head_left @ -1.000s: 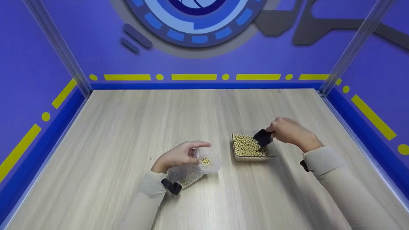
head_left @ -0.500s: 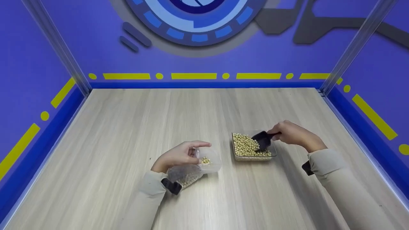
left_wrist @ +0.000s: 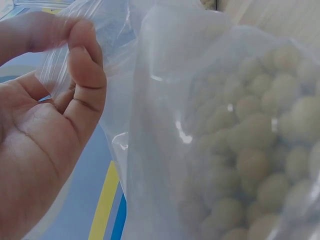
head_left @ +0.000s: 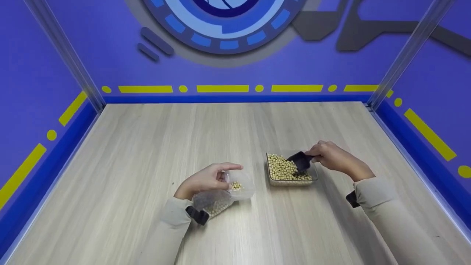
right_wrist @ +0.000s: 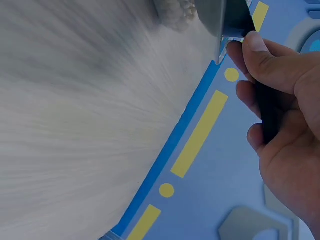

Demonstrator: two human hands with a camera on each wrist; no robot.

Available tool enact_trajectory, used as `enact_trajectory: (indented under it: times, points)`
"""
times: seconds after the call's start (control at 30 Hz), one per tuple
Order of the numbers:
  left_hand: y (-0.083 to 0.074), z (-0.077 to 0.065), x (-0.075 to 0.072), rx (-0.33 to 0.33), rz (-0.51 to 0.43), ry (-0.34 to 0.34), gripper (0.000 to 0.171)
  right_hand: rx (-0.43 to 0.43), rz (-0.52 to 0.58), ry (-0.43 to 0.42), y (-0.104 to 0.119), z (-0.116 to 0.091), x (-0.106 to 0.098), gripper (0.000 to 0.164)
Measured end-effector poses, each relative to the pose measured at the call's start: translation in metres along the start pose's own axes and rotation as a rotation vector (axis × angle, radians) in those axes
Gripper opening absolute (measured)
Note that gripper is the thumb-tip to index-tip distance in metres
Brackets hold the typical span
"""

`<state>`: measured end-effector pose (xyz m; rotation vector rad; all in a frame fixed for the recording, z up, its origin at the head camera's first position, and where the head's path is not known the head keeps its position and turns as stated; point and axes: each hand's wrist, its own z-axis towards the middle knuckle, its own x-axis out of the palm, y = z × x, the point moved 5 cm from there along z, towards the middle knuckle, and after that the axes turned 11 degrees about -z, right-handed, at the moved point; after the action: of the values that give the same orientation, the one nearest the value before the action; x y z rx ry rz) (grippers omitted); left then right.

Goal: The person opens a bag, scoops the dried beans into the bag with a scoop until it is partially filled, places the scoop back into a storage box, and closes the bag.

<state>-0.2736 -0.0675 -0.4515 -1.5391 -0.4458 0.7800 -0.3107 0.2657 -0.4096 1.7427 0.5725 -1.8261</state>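
My left hand (head_left: 206,180) grips the edge of a clear plastic zip bag (head_left: 212,201) lying tilted on the table, its mouth spread open toward the right. Pale yellow beans, likely soybeans (head_left: 236,185), show through the mouth; the left wrist view shows more beans (left_wrist: 270,145) through the plastic. To the right stands a clear rectangular container (head_left: 294,183) of the same beans (head_left: 281,167). In my right hand (head_left: 333,156) is the handle of a black scoop (head_left: 300,161), whose blade dips into the beans at the container's right side. Fingers and thumb wrap the handle (right_wrist: 269,112) in the right wrist view.
Both things rest on a light wood-grain table (head_left: 147,147). Blue panels with yellow marks, such as the back wall (head_left: 220,77), enclose it on the back and both sides. Metal posts (head_left: 410,55) stand at the back corners.
My right hand has lowered slightly and the scoop has shifted a little left, its blade lying flatter among the beans. The left hand and the bag look unmoved.
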Motion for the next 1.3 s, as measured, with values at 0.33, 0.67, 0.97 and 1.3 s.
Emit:
enact_trajectory:
  times: [0.33,0.67,0.97,1.3]
  points:
    - [0.003,0.001,0.002,-0.010,-0.040,0.014,0.063,-0.003,0.056,-0.021,0.003,-0.003,0.012,0.032]
    - [0.001,0.000,0.002,-0.016,-0.031,0.014,0.064,-0.013,0.097,-0.018,0.006,0.001,0.020,0.033]
    - [0.001,0.000,0.001,-0.018,-0.051,0.008,0.064,0.032,0.172,0.011,0.006,0.003,0.030,0.029]
    - [0.002,0.001,0.001,-0.005,-0.039,0.020,0.064,0.071,0.235,0.061,0.008,0.004,0.036,0.031]
